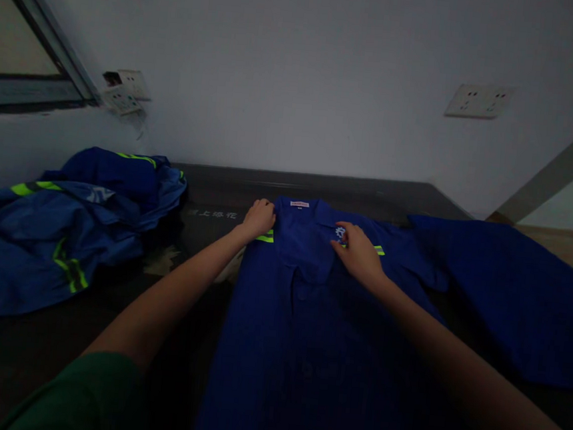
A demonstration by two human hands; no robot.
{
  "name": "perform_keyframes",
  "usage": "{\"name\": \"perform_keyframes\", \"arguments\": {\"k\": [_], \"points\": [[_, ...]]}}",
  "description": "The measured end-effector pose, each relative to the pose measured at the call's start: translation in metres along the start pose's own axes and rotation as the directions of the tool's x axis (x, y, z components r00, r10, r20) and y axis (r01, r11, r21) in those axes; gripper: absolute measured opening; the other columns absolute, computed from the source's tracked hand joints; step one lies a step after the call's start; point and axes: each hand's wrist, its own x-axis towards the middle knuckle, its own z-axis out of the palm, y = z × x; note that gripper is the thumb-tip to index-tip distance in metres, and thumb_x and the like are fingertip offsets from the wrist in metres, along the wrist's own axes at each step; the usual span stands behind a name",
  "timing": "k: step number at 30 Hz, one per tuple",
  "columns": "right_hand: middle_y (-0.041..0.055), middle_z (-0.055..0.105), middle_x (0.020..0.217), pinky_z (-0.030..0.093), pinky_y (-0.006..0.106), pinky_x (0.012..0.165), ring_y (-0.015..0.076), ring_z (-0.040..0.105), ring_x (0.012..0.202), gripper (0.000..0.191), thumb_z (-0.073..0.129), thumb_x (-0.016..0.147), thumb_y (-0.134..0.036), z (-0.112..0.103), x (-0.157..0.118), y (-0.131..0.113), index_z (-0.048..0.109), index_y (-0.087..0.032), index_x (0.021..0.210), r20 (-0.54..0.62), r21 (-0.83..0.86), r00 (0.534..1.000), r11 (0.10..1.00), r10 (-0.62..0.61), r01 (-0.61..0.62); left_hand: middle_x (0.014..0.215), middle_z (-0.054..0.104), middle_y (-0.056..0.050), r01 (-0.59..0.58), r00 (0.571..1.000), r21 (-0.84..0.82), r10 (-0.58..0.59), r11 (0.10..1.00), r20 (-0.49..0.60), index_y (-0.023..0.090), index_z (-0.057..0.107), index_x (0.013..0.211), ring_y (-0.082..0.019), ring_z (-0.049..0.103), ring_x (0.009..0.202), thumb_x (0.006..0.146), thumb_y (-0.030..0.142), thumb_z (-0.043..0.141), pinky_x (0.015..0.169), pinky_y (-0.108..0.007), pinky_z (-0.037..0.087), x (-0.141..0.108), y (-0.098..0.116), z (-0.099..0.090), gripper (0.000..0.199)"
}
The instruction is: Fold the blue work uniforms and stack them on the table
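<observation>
spread on the smooth dark table [229, 186]: a blue cloth jacket [308, 247], collared, with yellow-green strips. left hand [260, 218] curled at its shoulder edge, too dim to tell how tightly closed. right hand [356, 248] by the chest emblem [340, 232], thumb and fingers apart. crumpled blue garments [115, 227] leftward; flatter blue cloth [525, 289] rightward.

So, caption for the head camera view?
Left hand and right hand at a blue collared cloth shirt with yellow-green stripes, laid out.
</observation>
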Motion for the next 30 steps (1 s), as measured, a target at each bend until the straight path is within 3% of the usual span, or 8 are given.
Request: {"name": "perform_keyframes", "arguments": {"k": [5,11,13,16,19,21,25,30], "points": [[0.0189,0.057,0.117,0.044,0.042,0.092,0.0309,0.052,0.114,0.034,0.056,0.089,-0.039,0.019,0.037,0.004,0.065,-0.013,0.108,0.106,-0.189,0.987,0.977,0.123,-0.101,0.14,0.048,-0.021,0.049,0.993,0.014,-0.051,0.999,0.108,0.008,0.053,0.129,-0.033,0.04,0.134,0.09,0.029,0.049,0.111,-0.045,0.03,-0.027,0.021,0.017,0.044],[0.0045,0.065,0.077,0.048,0.031,0.079,0.0207,0.063,0.085,0.012,0.075,0.07,-0.022,0.022,0.062,0.011,0.064,-0.016,0.072,0.267,0.056,0.939,0.969,0.216,-0.239,0.153,0.032,-0.014,0.132,0.978,0.043,-0.137,0.99,0.16,0.017,0.038,0.145,-0.031,0.023,0.144,0.096,0.04,0.034,0.115,-0.053,0.019,-0.034,0.027,0.017,0.054],[0.0025,0.065,0.075,0.049,0.025,0.07,0.0152,0.063,0.074,0.008,0.067,0.078,-0.022,0.019,0.059,0.01,0.064,-0.015,0.081,0.261,0.117,0.946,0.966,0.194,-0.23,0.154,0.031,-0.012,0.151,0.975,0.042,-0.156,0.988,0.16,0.019,0.038,0.146,-0.031,0.022,0.144,0.095,0.043,0.034,0.115,-0.054,0.018,-0.032,0.027,0.018,0.056],[0.0037,0.066,0.085,0.049,0.022,0.064,0.012,0.062,0.071,0.026,0.057,0.086,-0.024,0.014,0.048,0.004,0.058,-0.013,0.109,0.224,0.353,0.954,0.895,0.201,-0.272,0.154,0.033,-0.01,0.193,0.973,0.025,-0.195,0.981,0.122,0.024,0.04,0.145,-0.032,0.024,0.143,0.094,0.046,0.035,0.115,-0.056,0.018,-0.029,0.028,0.021,0.055],[0.0026,0.065,0.094,0.051,0.024,0.061,0.0113,0.061,0.068,0.054,0.065,0.078,-0.019,0.011,0.035,-0.001,0.047,-0.018,0.129,0.254,0.585,0.951,0.754,0.178,-0.298,0.154,0.032,-0.009,0.218,0.971,0.019,-0.219,0.976,0.091,0.026,0.041,0.145,-0.032,0.024,0.143,0.094,0.048,0.034,0.115,-0.056,0.018,-0.028,0.029,0.025,0.056],[0.0014,0.063,0.096,0.051,0.025,0.059,0.0101,0.059,0.063,0.062,0.067,0.071,-0.011,0.01,0.028,-0.001,0.048,-0.021,0.13,0.302,0.604,0.942,0.735,0.147,-0.308,0.155,0.03,-0.009,0.225,0.969,0.021,-0.226,0.974,0.099,0.025,0.04,0.145,-0.032,0.022,0.144,0.094,0.049,0.033,0.115,-0.056,0.017,-0.029,0.028,0.026,0.057],[0.0023,0.062,0.095,0.052,0.028,0.06,0.0096,0.058,0.058,0.054,0.066,0.071,-0.007,0.009,0.019,0.004,0.056,-0.019,0.123,0.349,0.447,0.923,0.837,0.162,-0.316,0.154,0.031,-0.009,0.224,0.971,0.01,-0.224,0.975,0.086,0.026,0.041,0.144,-0.032,0.023,0.144,0.095,0.049,0.033,0.115,-0.057,0.017,-0.031,0.028,0.025,0.055],[0.0111,0.058,0.113,0.047,0.038,0.088,0.0234,0.058,0.102,0.039,0.065,0.076,-0.01,0.002,0.007,-0.004,0.063,-0.018,0.114,0.037,-0.007,0.999,1.0,0.017,-0.017,0.151,0.038,-0.011,0.181,0.982,-0.039,-0.183,0.983,-0.041,0.021,0.045,0.14,-0.03,0.026,0.143,0.096,0.038,0.036,0.116,-0.054,0.02,-0.035,0.033,0.016,0.049]]}}
